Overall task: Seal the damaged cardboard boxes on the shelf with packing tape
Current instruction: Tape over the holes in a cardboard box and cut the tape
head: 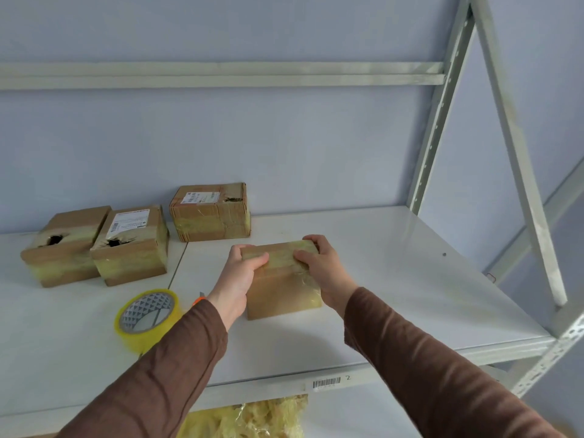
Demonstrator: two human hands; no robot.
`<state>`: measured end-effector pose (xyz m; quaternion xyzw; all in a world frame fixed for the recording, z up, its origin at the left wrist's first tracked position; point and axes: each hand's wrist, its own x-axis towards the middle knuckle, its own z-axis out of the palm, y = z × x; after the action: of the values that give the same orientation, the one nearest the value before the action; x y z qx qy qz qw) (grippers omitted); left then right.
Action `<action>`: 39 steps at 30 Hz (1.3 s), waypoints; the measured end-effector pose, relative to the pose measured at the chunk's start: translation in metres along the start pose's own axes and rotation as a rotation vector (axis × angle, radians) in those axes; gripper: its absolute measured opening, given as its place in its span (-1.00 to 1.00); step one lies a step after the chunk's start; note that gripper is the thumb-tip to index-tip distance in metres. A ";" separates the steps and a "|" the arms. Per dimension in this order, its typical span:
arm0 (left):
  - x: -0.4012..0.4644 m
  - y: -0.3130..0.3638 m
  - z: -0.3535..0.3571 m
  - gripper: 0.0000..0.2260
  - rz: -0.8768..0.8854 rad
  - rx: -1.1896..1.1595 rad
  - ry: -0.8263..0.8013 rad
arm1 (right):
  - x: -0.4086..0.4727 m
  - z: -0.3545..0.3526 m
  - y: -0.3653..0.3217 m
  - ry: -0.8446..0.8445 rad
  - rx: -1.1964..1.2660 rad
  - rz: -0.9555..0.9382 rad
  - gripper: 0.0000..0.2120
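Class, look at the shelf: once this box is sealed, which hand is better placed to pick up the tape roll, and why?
The left hand. The tape roll lies just left of that forearm, while the right hand grips the box on its far side.

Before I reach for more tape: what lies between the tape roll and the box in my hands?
In the head view, your left forearm crosses there, with an orange-tipped tool peeking beside it; otherwise bare shelf.
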<state>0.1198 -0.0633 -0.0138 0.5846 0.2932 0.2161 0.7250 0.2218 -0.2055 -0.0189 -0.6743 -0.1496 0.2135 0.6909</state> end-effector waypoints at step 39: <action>-0.077 -0.031 0.081 -0.45 0.366 0.153 -0.435 | -0.117 -0.048 0.030 0.392 0.058 -0.307 -0.53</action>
<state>0.1171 -0.1787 -0.0194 0.7134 0.0360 0.1901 0.6735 0.1411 -0.3053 -0.0412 -0.6521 -0.1072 -0.0245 0.7502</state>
